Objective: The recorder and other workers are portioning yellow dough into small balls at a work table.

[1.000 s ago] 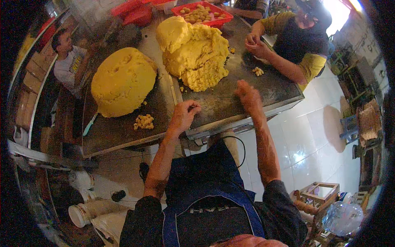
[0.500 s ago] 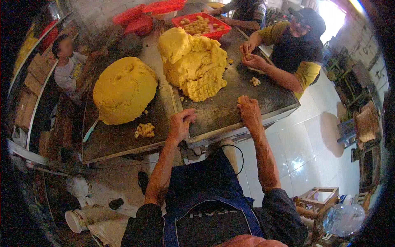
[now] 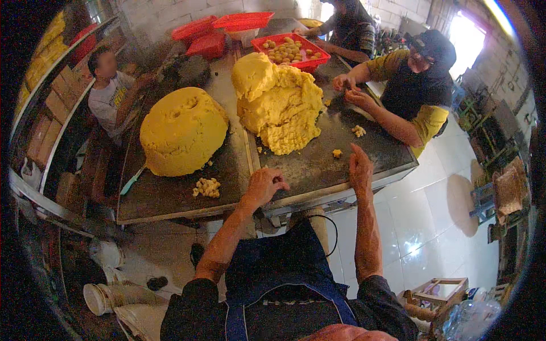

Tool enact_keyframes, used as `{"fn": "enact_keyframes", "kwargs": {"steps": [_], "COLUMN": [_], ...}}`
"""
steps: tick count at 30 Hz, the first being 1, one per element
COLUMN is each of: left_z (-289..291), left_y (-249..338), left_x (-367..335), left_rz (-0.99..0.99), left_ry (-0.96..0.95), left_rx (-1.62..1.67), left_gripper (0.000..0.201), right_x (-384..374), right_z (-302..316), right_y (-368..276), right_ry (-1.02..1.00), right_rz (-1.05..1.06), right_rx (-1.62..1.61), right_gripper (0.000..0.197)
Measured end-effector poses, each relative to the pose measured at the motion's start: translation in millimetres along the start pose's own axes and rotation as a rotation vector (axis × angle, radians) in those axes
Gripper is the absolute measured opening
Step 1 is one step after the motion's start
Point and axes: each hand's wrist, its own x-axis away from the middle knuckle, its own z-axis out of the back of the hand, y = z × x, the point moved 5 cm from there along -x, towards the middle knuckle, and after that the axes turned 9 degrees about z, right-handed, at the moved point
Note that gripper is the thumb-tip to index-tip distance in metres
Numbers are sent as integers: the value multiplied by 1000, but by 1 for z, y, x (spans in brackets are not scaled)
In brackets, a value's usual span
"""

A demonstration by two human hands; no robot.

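My left hand hovers at the near edge of the metal table, fingers loosely curled and apart, with nothing seen in it. To the right, my right hand is over the table's near right side, its fingers stretched forward and holding nothing visible. A small yellow dough piece lies on the tabletop just left of that hand. Beyond my hands rises a big rough mound of yellow dough. A smoother dough mound sits on the left, with a small heap of dough bits before it.
A turquoise-handled tool pokes out beside the left mound. Farther back stand a red tray of dough balls and stacked red containers. A co-worker works dough at the right; other people are at the left and back. Dough scraps lie near the co-worker.
My right hand has let go of the small dough piece and drawn off to its right. The left hand's fingers have curled a little. The whole view has shifted slightly.
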Motion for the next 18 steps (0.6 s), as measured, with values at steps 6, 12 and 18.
{"fn": "enact_keyframes", "kwargs": {"steps": [6,12,18], "left_z": [-4,1,-18], "left_y": [-10,-1,18], "left_x": [-13,-41,-47], "left_rz": [32,104,-545], "left_ry": [-83,-96,805], "left_rx": [-99,-146,-511], "left_gripper": [16,27,23], "right_x": [3,2,5], "right_z": [9,12,14], "right_y": [-3,-10,-5], "right_ry": [117,180,117], "right_rz": [79,112,-55], "right_rx": [147,290,101], "right_gripper": [17,17,22]}}
